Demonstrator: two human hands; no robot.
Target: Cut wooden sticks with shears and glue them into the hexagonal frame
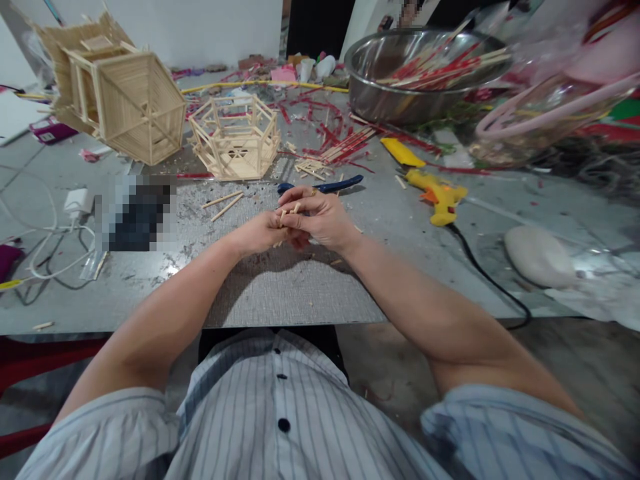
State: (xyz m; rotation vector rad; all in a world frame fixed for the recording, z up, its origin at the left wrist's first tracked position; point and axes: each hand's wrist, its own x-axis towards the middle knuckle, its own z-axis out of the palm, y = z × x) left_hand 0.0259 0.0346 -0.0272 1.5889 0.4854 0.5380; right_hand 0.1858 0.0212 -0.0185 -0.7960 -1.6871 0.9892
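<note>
My left hand [263, 233] and my right hand [323, 219] meet over the table, with fingers closed around short wooden sticks [296, 209]. The stick ends poke out between the fingers; the rest is hidden. Just behind my hands lie pliers with dark blue handles [345, 185]. Two loose wooden sticks [227, 205] rest to the left of them. Farther back stands an open hexagonal stick frame [235, 137]. A larger stick-built model with a hexagonal face [143, 110] lies tilted at the back left.
A yellow glue gun [440, 197] with a black cord lies to the right. A steel basin [360, 87] holds red-wrapped sticks. Red scraps and sticks [345, 143] cover the table behind. A white charger [79, 202] with cables sits left; a pale rounded object [540, 257] sits right.
</note>
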